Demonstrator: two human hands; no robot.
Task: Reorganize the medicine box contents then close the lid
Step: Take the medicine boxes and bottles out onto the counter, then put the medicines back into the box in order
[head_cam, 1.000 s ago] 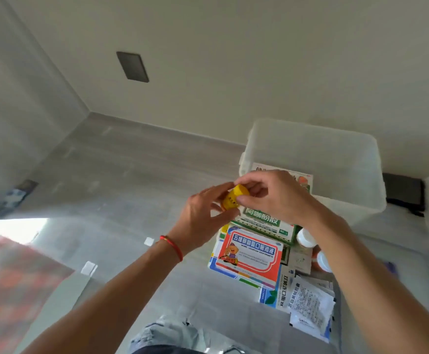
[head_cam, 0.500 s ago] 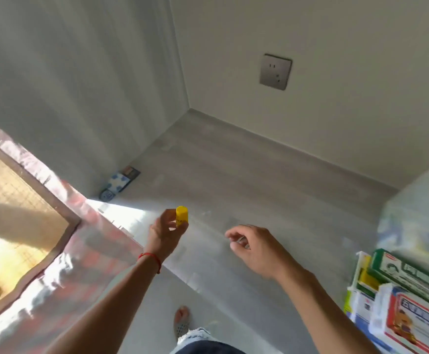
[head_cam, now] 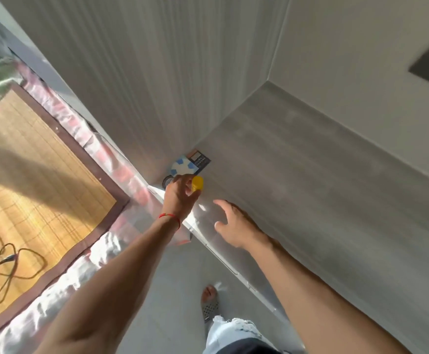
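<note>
My left hand [head_cam: 180, 195] pinches a small yellow bottle [head_cam: 197, 183] and holds it out over the far left end of the grey table [head_cam: 323, 180], close to the corner. A red string circles that wrist. My right hand [head_cam: 231, 223] hovers just above the table to the right of the left one, fingers spread and holding nothing. The medicine box and its packets are out of view.
A small blue-and-white packet [head_cam: 182, 167] and a dark card-like item [head_cam: 200, 158] lie in the table's far left corner by the wall. A bed with a bamboo mat [head_cam: 29, 175] and cables lies to the left. My sandalled foot [head_cam: 209, 302] stands on the floor below.
The view has swung left, away from the medicine box. My left hand has carried the yellow bottle further toward the table's left corner, and my right hand has followed, empty.
</note>
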